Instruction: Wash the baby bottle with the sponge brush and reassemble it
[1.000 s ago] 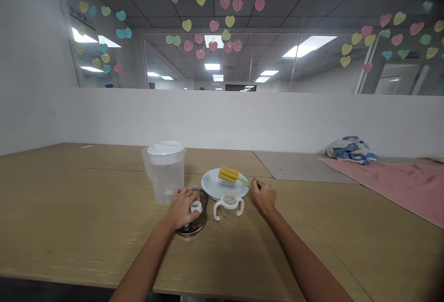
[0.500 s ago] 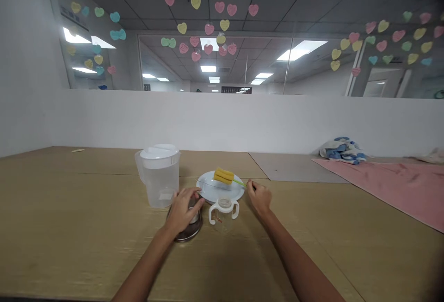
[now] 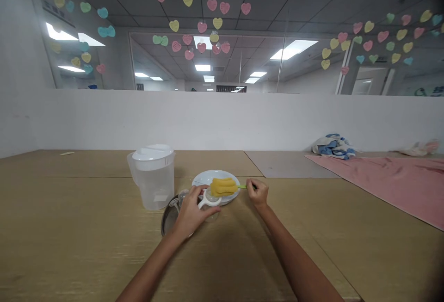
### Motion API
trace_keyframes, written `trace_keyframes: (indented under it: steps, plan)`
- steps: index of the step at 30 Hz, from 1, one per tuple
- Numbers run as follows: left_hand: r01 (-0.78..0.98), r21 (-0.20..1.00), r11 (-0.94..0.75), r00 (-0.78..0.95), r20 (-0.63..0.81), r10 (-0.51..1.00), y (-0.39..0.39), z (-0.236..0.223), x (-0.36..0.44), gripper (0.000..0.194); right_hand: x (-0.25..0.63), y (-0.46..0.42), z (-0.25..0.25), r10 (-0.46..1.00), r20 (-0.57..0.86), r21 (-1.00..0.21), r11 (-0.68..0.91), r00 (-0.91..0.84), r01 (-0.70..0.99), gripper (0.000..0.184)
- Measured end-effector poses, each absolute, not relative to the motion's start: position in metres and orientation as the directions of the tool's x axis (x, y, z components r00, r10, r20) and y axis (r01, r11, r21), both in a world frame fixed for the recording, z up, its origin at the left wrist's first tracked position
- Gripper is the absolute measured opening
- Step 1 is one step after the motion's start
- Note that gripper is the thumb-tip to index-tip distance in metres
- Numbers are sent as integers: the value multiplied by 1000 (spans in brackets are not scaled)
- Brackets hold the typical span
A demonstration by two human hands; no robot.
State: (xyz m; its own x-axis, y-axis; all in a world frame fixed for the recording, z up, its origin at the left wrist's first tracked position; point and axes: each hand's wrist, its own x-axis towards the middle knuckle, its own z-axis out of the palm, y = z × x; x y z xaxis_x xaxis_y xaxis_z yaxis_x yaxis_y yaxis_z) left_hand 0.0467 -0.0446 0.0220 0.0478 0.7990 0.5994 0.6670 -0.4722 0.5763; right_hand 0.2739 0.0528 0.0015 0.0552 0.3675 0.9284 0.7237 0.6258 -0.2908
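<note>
My right hand [image 3: 257, 192] is closed round the green handle of a bottle brush with a yellow sponge head [image 3: 224, 186]. The brush lies nearly level, its sponge end at the mouth of a clear baby bottle [image 3: 209, 199] with a white two-handled collar. Fingers and thumb of my left hand [image 3: 190, 215] grip this bottle around its collar. Behind the sponge is a white plate [image 3: 215, 173]. Partly under my left hand sits a round dark metal dish [image 3: 168, 221] with small clear and white parts in it, which the hand partly hides.
A lidded translucent pitcher [image 3: 156, 184] stands left of the dish. To the right a pink cloth [image 3: 385, 179] covers the table, with a crumpled blue and white cloth [image 3: 333, 146] at its back edge. A white wall [image 3: 222, 119] runs behind the table.
My left hand has moved right from the metal dish and taken hold of the baby bottle. The brush's sponge has come down from over the plate to the bottle's mouth.
</note>
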Motion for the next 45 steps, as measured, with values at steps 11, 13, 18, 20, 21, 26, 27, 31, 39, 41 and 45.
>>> trace_keyframes:
  steps: [11, 13, 18, 20, 21, 26, 27, 31, 39, 41, 45]
  plan:
    - [919, -24, -394, 317, 639, 701, -41, 49, 43, 44, 254, 33, 16, -11, 975, 203, 435, -220, 877, 35]
    - [903, -157, -399, 407, 606, 684, -39, 54, 53, 40, 243, 31, 15, -33, 960, 265, 429, -279, 863, 36]
    - [925, -245, -291, 380, 625, 682, -19, 70, 58, 30, 253, 43, 12, 47, 991, 102, 356, -126, 929, 38]
    - [921, -302, -244, 386, 645, 659, -7, 78, 55, 20, 267, 52, 9, 173, 985, -41, 277, -8, 960, 39]
    - [907, -335, -257, 419, 642, 642, -1, 81, 53, 19, 274, 56, 7, 266, 962, -127, 221, 66, 967, 39]
    - [929, 9, -369, 233, 763, 604, 20, 89, 37, 18, 295, 68, -4, 730, 550, -478, -125, 407, 870, 44]
    - [906, 214, -367, 53, 801, 597, 21, 88, 34, 26, 296, 70, -6, 788, 461, -487, -160, 409, 858, 46]
    - [397, 820, -412, -375, 554, 743, 11, 75, 36, 54, 295, 74, -15, 896, 342, -375, -148, 284, 915, 44]
    - [352, 838, -417, 5, 443, 896, -41, 30, 70, 53, 285, 74, -20, 959, 280, -177, 1, 49, 984, 31]
    - [416, 812, -410, 26, 440, 898, -45, 22, 72, 52, 286, 73, -18, 961, 276, -162, 20, 26, 987, 32]
    - [500, 765, -406, 22, 458, 889, -42, 9, 72, 55, 288, 72, -17, 959, 282, -139, 52, -11, 989, 30]
